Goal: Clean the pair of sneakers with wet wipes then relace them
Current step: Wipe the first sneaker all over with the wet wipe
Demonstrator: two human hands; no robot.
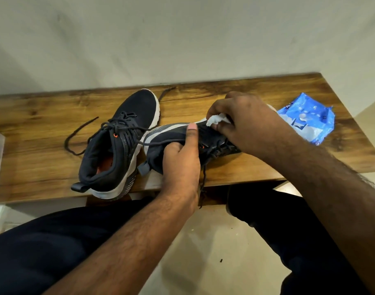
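On the wooden table [203, 96], left hand [180, 165] steadies a sneaker [171, 137]; right hand [244, 122] wipes.

Left sneaker [120, 143]: dark navy knit upper, white sole, orange insole, laces loosened and trailing; upright on wooden table, toe pointing away. Right sneaker [171, 139]: same make, tipped on its side just beside first, heel near table's front edge, grey-striped white sole edge uppermost. Crumpled white wet wipe [216, 120] on its sole edge. Blue wet wipes pack [307, 120] further right, lying flat, crinkled.
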